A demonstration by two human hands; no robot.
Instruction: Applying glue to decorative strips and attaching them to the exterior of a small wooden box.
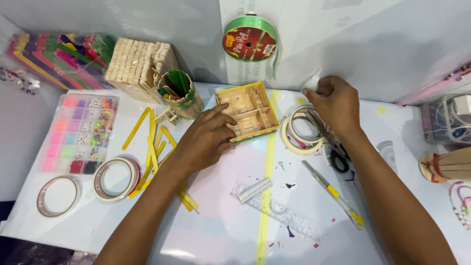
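White craft table [221, 230] under a pale wall, crossed by one strip of yellow tape [267, 172] running toward the viewer.

Far left: one bag of coloured craft sticks [54, 56] against the wall, one clear bead organiser [81, 132] with many small compartments below it. Nearer the front edge, two tape rolls: a thin clear one [58, 196] and a wider one [117, 179] beside it.

Next along: one block of stacked plain wooden sticks [137, 64], one small stick-built cup [182, 95] holding green pieces, and a loose scatter of yellow sticks [154, 147], too overlapped to count.

Centre: left hand [206, 140] pressed flat against the near-left side of one yellow-edged stick box [250, 110], fingers spread and resting on its rim and inner dividers; box sitting on the table just left of the yellow tape strip, below one spool of green ribbon [250, 41] propped on the wall. Four compartments visible inside the box.

Below centre: one clear ruler [277, 211] with one small grey bar [255, 190] lying on its end.

Right of centre: right hand [333, 103] raised near the wall, thumb and forefinger pinched together on something too small to identify. Beneath it, two masking tape rolls [301, 132] overlapping, one pair of scissors [336, 157], one craft knife [333, 194] with yellow accents.

Far right: one clear container [446, 120] of wires, one round stick-built piece [446, 164] at the edge.
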